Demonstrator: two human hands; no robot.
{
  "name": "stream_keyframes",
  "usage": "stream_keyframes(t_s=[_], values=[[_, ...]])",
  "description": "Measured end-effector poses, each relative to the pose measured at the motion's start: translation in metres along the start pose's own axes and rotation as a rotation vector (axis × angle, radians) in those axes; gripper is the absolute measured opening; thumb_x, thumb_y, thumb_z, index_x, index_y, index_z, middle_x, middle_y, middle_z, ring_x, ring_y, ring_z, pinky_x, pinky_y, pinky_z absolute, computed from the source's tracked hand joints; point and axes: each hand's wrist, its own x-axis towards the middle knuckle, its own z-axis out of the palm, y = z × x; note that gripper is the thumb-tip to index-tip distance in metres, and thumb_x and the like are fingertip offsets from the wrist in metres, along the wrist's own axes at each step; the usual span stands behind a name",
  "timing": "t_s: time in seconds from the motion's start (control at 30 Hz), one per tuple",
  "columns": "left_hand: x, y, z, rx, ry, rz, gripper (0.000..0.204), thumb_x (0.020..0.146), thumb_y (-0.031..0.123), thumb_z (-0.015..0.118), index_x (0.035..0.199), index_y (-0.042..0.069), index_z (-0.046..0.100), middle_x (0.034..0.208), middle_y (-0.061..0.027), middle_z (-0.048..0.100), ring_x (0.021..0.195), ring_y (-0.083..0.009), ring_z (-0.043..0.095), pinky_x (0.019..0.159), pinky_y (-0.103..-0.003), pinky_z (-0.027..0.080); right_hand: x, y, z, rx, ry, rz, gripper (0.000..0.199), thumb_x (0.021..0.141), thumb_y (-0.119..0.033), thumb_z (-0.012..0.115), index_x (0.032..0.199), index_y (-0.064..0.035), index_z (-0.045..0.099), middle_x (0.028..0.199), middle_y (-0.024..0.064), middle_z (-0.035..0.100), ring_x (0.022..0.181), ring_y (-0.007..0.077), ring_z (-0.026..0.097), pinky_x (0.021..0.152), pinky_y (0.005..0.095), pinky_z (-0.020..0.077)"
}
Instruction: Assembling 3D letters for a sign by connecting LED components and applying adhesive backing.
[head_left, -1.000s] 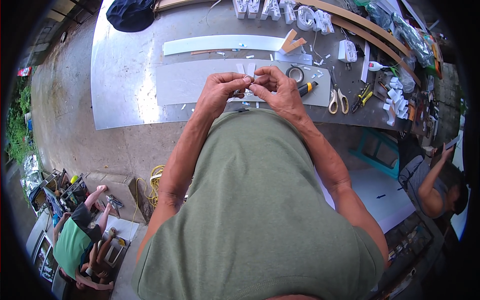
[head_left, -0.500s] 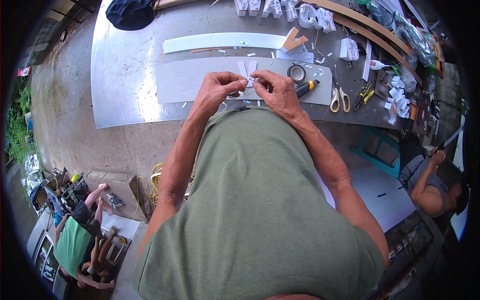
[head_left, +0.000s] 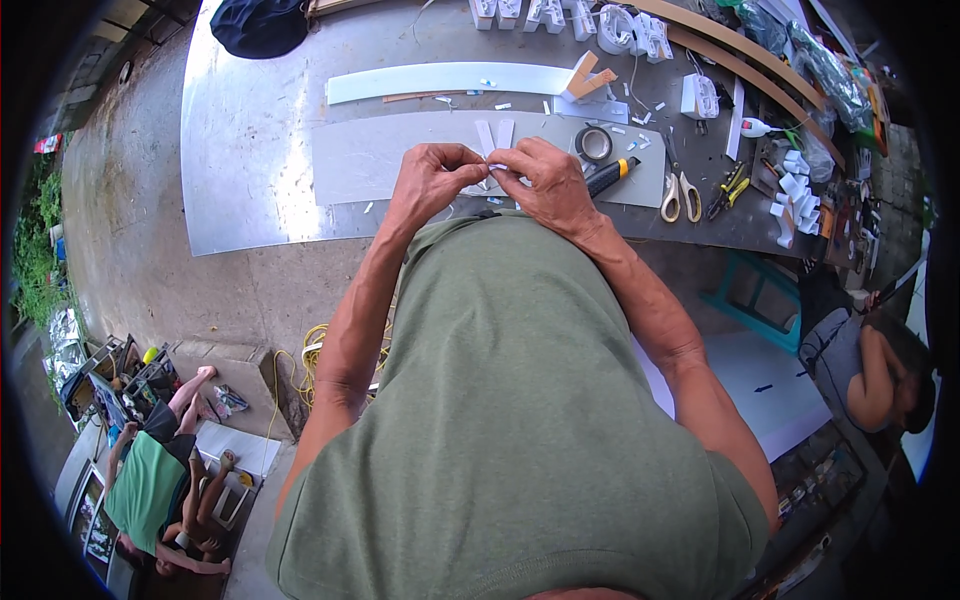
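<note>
My left hand and my right hand meet over a grey sheet near the table's front edge. Fingertips of both are pinched together around something small, perhaps a whitish bit, too small to name. Just beyond them, two white strips spread upward like a V, their lower ends hidden by my fingers. Right of my right hand lies a yellow-and-black utility knife, with a roll of dark tape beyond it. Scissors with cream handles rest farther right, beside pliers with yellow-and-black handles.
A long white strip and a wooden Y-shaped piece lie farther back. White block letters line the far edge. Small white scraps are scattered about. A teal stool stands at right, near a person; other people are lower left.
My right hand has moved left, and its fingertips now meet those of my left hand. The person at right has shifted an arm.
</note>
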Motion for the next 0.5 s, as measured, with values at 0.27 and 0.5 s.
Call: stream_keyframes(t_s=[0.27,0.5], values=[[-0.001,0.001,-0.001,0.144,-0.057,0.064,0.02,0.091,0.017,0.074,0.097,-0.002,0.075,0.083,-0.0056,0.074,0.076,-0.0097,0.063,0.071,-0.028,0.051,0.0,0.004,0.001,-0.103,0.006,-0.085,0.013,0.081,-0.012,0.077,0.092,-0.009,0.072,0.075,0.0055,0.059,0.074,0.0231,0.06,0.064,0.0373,0.0497],[0.0,-0.009,0.001,0.141,-0.044,0.185,0.02,0.089,0.015,0.075,0.099,-0.002,0.075,0.082,-0.0114,0.075,0.071,-0.014,0.067,0.067,-0.03,0.053,-0.001,0.004,0.004,-0.006,0.042,-0.035,0.011,0.079,-0.008,0.078,0.088,-0.0066,0.072,0.074,0.0047,0.06,0.074,0.0218,0.06,0.065,0.0355,0.0499]])
